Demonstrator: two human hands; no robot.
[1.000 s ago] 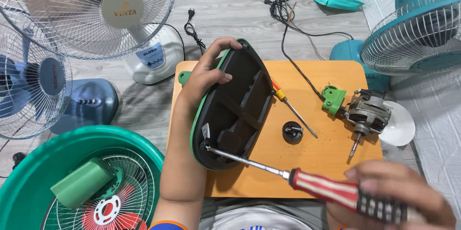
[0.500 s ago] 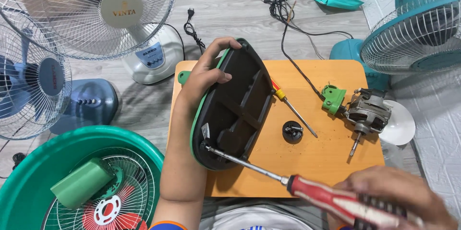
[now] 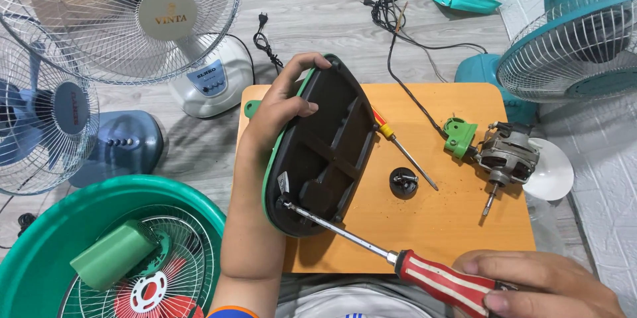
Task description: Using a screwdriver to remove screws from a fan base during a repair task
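Observation:
My left hand (image 3: 282, 109) grips the top edge of a fan base (image 3: 322, 152), green outside and black inside, and holds it tilted on its edge over the orange board (image 3: 458, 225). My right hand (image 3: 537, 285) holds a red-and-white-handled screwdriver (image 3: 371, 248). The screwdriver's tip sits at a screw near the base's lower left rim.
On the board lie a second small screwdriver (image 3: 401, 149), a black round knob (image 3: 403, 182) and a fan motor (image 3: 504, 159) with a green bracket. A green basin (image 3: 40, 251) with fan parts sits at lower left. Standing fans (image 3: 133, 12) flank both sides; cables (image 3: 398, 19) trail at the back.
The screwdriver handle and my right hand have shifted slightly lower and to the right. The tip stays at the same screw, and the left hand keeps its hold.

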